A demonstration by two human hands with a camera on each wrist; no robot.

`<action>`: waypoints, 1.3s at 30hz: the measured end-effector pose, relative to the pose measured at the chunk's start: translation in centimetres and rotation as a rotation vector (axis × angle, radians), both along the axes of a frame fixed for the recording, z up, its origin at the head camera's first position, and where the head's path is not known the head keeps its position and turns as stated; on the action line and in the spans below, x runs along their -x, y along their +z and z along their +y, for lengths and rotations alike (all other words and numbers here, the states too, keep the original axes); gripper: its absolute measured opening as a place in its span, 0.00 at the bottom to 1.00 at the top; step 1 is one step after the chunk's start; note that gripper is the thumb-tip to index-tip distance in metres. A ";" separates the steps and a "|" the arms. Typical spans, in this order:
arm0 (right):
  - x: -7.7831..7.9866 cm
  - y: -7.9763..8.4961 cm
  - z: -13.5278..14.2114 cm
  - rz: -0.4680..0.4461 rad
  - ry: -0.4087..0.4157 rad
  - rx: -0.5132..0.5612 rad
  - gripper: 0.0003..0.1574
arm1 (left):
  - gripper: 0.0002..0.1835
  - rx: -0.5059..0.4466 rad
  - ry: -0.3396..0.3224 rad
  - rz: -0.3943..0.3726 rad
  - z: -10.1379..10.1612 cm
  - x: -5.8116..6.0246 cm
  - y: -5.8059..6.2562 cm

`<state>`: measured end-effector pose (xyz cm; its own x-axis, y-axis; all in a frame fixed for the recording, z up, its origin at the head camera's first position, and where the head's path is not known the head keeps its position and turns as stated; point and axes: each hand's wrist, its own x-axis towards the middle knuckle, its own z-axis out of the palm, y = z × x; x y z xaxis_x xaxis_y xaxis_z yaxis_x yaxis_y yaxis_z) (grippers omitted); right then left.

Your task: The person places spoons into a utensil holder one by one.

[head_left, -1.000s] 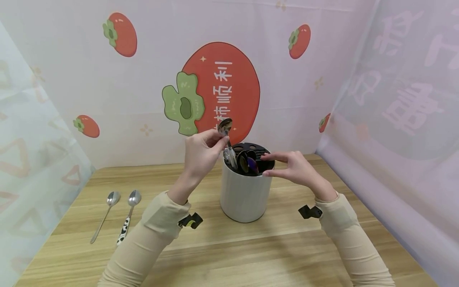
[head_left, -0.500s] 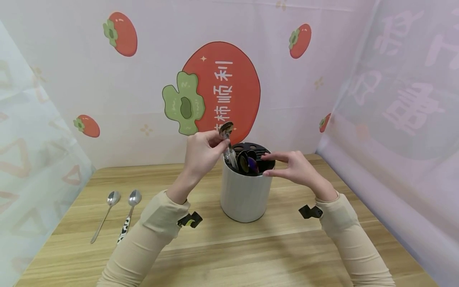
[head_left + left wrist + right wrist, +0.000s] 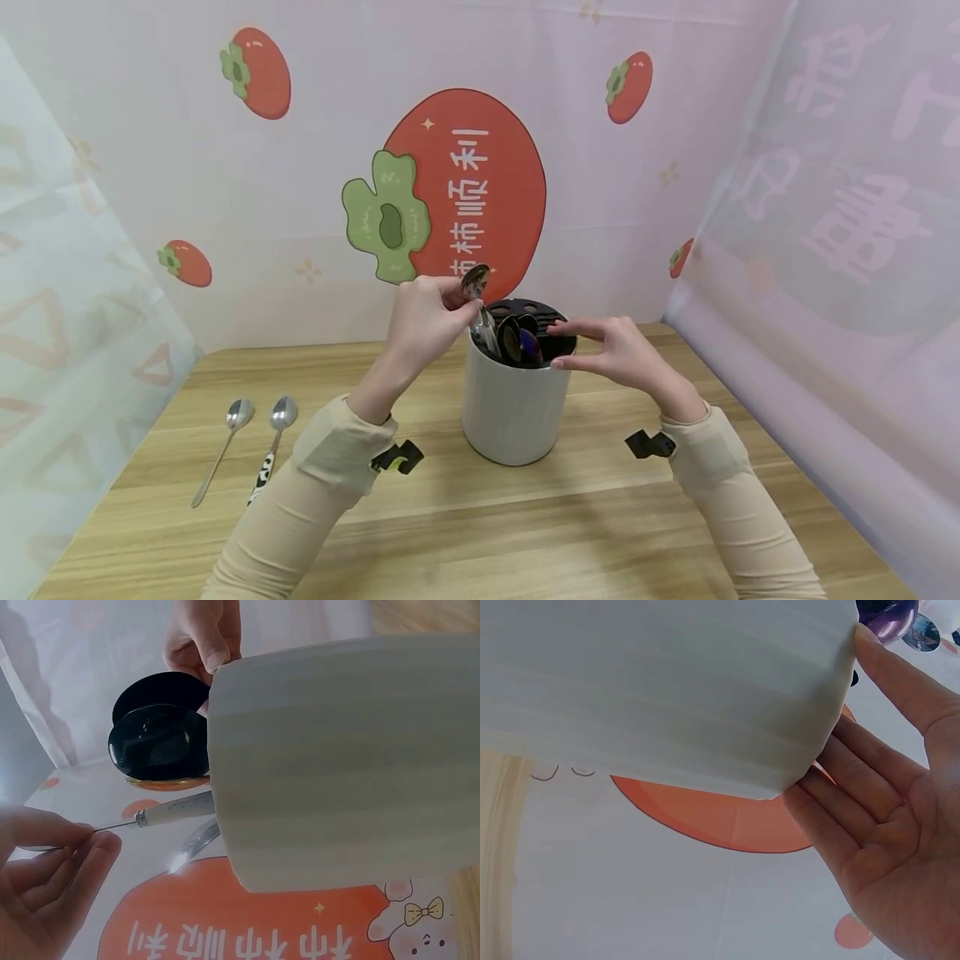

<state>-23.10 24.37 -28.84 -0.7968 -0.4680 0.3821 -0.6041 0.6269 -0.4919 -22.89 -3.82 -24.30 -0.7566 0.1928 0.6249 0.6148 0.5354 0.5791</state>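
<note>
My left hand point(image 3: 429, 321) pinches the metal neck of a spoon point(image 3: 476, 278) between thumb and fingers. The spoon's bowl points up, and its pale handle point(image 3: 176, 808) reaches down into the white cylindrical utensil holder point(image 3: 513, 412); the handle's lower end is hidden. Beside it, several dark, shiny spoons point(image 3: 510, 340) stand bowl-up in the holder, one purplish. At the holder's right rim my right hand point(image 3: 611, 354) holds the edge, thumb at the front and fingers across the far side, as the right wrist view shows.
On the wooden table point(image 3: 450, 533) at the left lie a plain metal spoon point(image 3: 239, 414) and a spoon with a black-and-white handle point(image 3: 283, 412). The holder has a black slotted top insert point(image 3: 528, 308). A printed cloth point(image 3: 315, 167) stands behind and at both sides.
My left hand has brought the spoon slightly lower, so its handle sits deeper in the holder. The right hand stays at the rim.
</note>
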 end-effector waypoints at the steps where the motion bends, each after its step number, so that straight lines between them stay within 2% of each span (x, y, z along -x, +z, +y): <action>1: 0.0 0.0 0.0 0.002 -0.002 -0.002 0.28 | 0.05 0.009 0.002 -0.005 0.0 0.0 0.0; 9: 0.1 -0.2 0.0 0.015 -0.003 -0.006 0.28 | 0.07 0.093 0.019 -0.041 0.1 -0.1 0.1; 14: 0.0 -0.2 0.0 0.016 0.003 -0.003 0.28 | 0.07 0.121 0.041 -0.104 0.2 -0.2 0.0; 17: 0.0 -0.2 0.0 0.016 0.005 -0.004 0.28 | 0.06 0.123 0.036 -0.134 0.3 -0.3 -0.1; 25: 0.0 -0.1 0.0 0.013 -0.002 -0.006 0.28 | 0.05 0.140 0.021 -0.153 0.4 -0.3 -0.3; 30: 0.0 -0.2 -0.1 0.011 0.002 -0.003 0.28 | 0.04 0.150 -0.010 -0.191 0.4 -0.1 -0.6; 39: 0.1 0.0 0.0 0.019 -0.004 -0.011 0.28 | 0.04 0.172 -0.029 -0.167 -0.4 0.2 -1.2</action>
